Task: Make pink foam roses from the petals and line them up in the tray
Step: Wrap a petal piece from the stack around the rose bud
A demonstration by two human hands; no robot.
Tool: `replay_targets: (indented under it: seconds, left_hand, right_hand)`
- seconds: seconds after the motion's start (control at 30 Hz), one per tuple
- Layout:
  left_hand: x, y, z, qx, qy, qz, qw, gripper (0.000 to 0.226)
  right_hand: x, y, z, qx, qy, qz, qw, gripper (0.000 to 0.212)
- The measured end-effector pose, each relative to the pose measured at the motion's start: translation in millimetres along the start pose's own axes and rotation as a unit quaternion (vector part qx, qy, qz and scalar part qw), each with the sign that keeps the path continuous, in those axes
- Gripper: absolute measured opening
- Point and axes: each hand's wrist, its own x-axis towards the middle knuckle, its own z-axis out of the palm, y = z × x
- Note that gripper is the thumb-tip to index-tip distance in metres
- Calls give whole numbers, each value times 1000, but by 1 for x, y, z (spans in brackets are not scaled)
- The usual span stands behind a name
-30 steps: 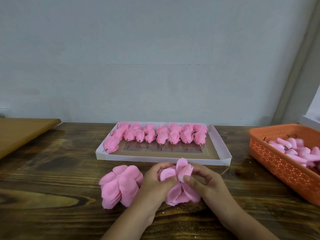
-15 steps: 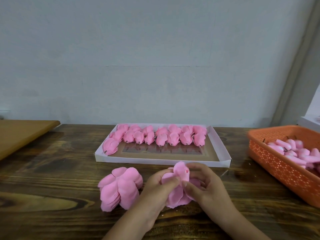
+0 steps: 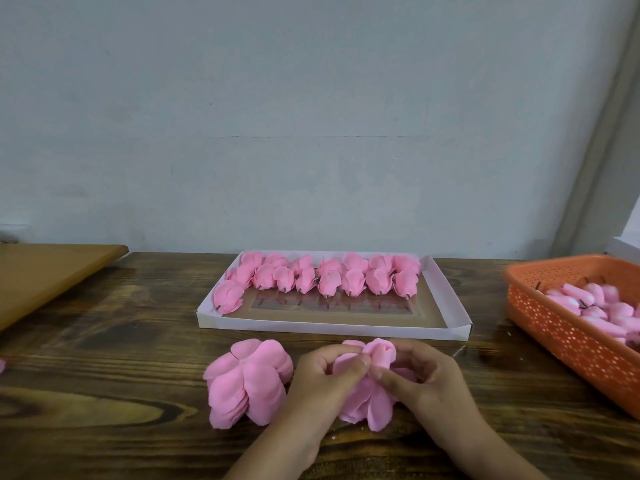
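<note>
Both hands' fingers, left hand (image 3: pixel 320 379) and right hand (image 3: pixel 420 382), pinched on half-formed rose (image 3: pixel 367 393), lower centre; no legible writing.

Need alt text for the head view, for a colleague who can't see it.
Both hands, left hand and right hand, pinch a half-made pink rose above a wooden table. A petal stack lies left; beyond, a white tray holds finished roses; an orange basket sits right.
</note>
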Motion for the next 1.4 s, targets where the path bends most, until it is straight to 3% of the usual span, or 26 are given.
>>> replay_targets:
  seconds: [0.23,0.43,0.63,0.83,0.97,1.17,1.3,1.4]
  left_hand:
    - [5,-5,-2,5,42,-30,999,16]
    - [5,-2,-3,21,112,-40,993,15]
    - [-5,9,2,-10,53,-12,998,22]
    - [-4,8,4,10,26,-3,1000,39]
    - [-2,6,3,26,-1,3,1000,38]
    - [-5,11,2,25,-62,0,998,45]
    - [-5,7,1,21,-74,32,997,23]
    - [-6,6,0,0,-63,46,997,21]
  right_hand:
    - [1,0,-3,51,25,28,998,25]
    - [-1,-1,1,27,-28,1,999,30]
    - [-1,-1,2,-5,-35,-9,999,31]
    - [-2,2,1,-22,-6,3,1000,29]
    - [-1,4,2,-45,14,9,999,29]
    - [0,-2,0,-18,15,2,1000,34]
    - [0,-3,1,-16,6,1,1000,38]
    - [-1,-1,0,-29,14,0,999,33]
